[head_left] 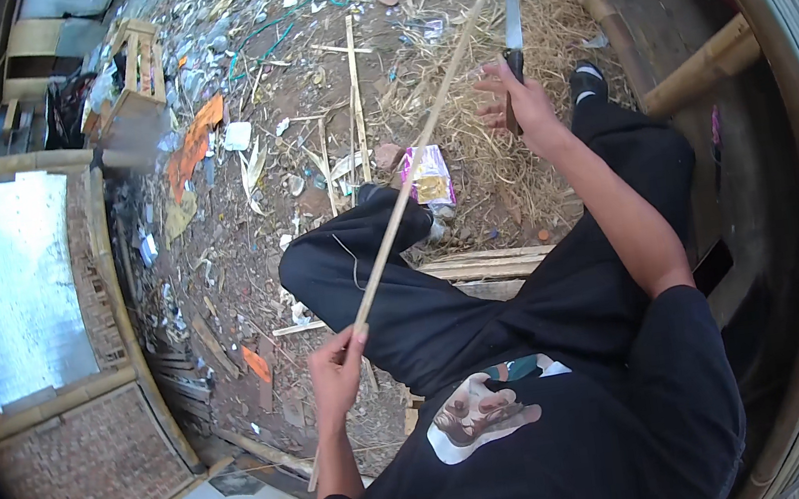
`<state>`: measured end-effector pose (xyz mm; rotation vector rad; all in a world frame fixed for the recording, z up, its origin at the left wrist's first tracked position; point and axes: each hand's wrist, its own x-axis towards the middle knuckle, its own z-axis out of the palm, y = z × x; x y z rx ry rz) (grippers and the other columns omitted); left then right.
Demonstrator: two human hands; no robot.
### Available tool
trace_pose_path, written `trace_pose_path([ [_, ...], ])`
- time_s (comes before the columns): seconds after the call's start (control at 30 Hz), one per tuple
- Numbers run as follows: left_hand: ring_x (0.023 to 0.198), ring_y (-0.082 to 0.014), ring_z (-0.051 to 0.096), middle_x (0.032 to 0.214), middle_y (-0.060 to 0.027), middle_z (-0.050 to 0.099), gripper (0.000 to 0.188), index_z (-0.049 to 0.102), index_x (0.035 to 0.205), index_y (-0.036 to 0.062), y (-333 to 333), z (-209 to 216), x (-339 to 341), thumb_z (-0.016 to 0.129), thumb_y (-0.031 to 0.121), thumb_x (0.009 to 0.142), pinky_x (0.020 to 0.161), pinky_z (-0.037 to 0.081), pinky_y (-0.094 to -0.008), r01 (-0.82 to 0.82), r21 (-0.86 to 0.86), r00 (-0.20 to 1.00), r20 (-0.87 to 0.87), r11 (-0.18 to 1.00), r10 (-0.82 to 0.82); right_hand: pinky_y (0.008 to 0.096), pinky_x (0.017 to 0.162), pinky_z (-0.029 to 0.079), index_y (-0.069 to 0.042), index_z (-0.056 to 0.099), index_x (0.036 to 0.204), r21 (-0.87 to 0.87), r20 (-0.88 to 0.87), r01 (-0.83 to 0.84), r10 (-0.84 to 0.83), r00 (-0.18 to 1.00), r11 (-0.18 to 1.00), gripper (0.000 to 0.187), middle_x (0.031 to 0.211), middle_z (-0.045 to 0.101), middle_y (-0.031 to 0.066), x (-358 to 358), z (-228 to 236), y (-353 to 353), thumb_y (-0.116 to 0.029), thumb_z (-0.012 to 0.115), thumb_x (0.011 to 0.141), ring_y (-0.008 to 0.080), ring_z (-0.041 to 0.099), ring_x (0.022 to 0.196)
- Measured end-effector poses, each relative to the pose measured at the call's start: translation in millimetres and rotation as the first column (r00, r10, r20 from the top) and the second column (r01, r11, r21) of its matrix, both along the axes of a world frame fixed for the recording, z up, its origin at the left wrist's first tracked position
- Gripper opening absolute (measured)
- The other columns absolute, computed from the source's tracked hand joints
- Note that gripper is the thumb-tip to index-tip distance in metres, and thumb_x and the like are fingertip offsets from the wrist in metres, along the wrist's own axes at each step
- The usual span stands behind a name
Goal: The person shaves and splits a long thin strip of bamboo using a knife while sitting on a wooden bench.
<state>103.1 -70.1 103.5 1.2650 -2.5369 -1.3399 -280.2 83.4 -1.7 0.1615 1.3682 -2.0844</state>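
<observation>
My left hand (337, 371) pinches a long, thin bamboo strip (410, 176) between thumb and fingers. The strip slants up and to the right over my left leg, and its far end comes near the knife's blade. A short piece of it shows below my left hand. In my right hand (528, 109) is a knife (512, 15) with a dark handle, its blade pointing away from me. My right thumb lies along the handle, while some fingers stretch out to the left, slightly blurred. The knife and the strip are apart.
Shavings (462, 110) and litter cover the ground. A pink-and-yellow packet (430, 177) lies between my feet, near bamboo pieces (487, 265). Bamboo poles (703, 66) stand close on my right. At left are a woven bamboo panel (95, 466) and a wooden crate (137, 72).
</observation>
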Motion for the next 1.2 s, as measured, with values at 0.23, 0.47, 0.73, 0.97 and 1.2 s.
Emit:
trace_pose_path([
  [0.23, 0.056, -0.0023, 0.045, 0.06, 0.0005, 0.055, 0.021, 0.068, 0.099, -0.0022, 51.0, -5.2, 1.7, 0.063, 0.016, 0.089, 0.049, 0.036, -0.0209, 0.038, 0.109, 0.99, 0.128, 0.993, -0.052, 0.0228, 0.047, 0.043, -0.004, 0.056, 0.101, -0.071, 0.047, 0.046, -0.043, 0.998, 0.996, 0.032, 0.089, 0.063, 0.0063, -7.4, -15.2, 11.2, -0.035, 0.054, 0.094, 0.0082, 0.052, 0.053],
  [0.47, 0.056, -0.0115, 0.057, 0.064, -0.0081, 0.061, 0.023, 0.066, 0.096, -0.0027, 55.1, -8.8, -25.8, 0.062, 0.019, 0.088, 0.058, 0.049, -0.0265, 0.229, 0.111, 0.95, 0.189, 0.967, -0.247, 0.0198, 0.045, 0.039, -0.005, 0.056, 0.098, -0.169, -0.032, -0.026, 0.021, 0.999, 0.985, 0.027, 0.08, 0.059, 0.0013, -1.9, -9.0, 15.2, -0.032, 0.056, 0.093, 0.0059, 0.049, 0.052],
  [0.73, 0.047, -0.0043, 0.044, 0.064, 0.0001, 0.052, 0.028, 0.059, 0.104, -0.0022, 67.0, -44.6, -66.3, 0.05, 0.024, 0.096, 0.045, 0.039, -0.0204, 0.176, 0.537, 0.984, -0.082, 0.825, -0.156, 0.0185, 0.046, 0.038, -0.006, 0.056, 0.098, -0.25, -0.055, -0.066, 0.054, 0.997, 0.966, 0.027, 0.083, 0.063, 0.003, -2.9, 8.6, 29.2, -0.032, 0.051, 0.095, 0.0044, 0.047, 0.051],
  [0.97, 0.044, 0.0004, 0.033, 0.062, 0.006, 0.041, 0.029, 0.062, 0.104, -0.0001, 57.5, -56.8, -84.9, 0.05, 0.025, 0.097, 0.039, 0.025, -0.0169, 0.09, 0.564, 0.993, -0.11, 0.821, -0.034, 0.0336, 0.058, 0.044, -0.003, 0.06, 0.09, 0.572, -0.519, 0.224, 0.137, 0.844, 0.789, 0.044, 0.072, 0.068, 0.011, -15.9, 3.3, 37.4, -0.047, 0.054, 0.088, 0.0171, 0.059, 0.057],
  [1.2, 0.042, -0.0019, 0.033, 0.064, 0.0034, 0.044, 0.027, 0.055, 0.117, 0.0025, 58.9, -44.7, -122.0, 0.048, 0.021, 0.098, 0.037, 0.029, -0.0181, 0.176, 0.511, 0.972, -0.226, 0.841, -0.066, 0.0329, 0.05, 0.046, -0.002, 0.06, 0.076, 0.415, -0.441, 0.096, 0.107, 0.891, 0.905, 0.04, 0.064, 0.064, 0.0048, 0.1, -0.9, 38.1, -0.041, 0.059, 0.087, 0.0152, 0.058, 0.049],
])
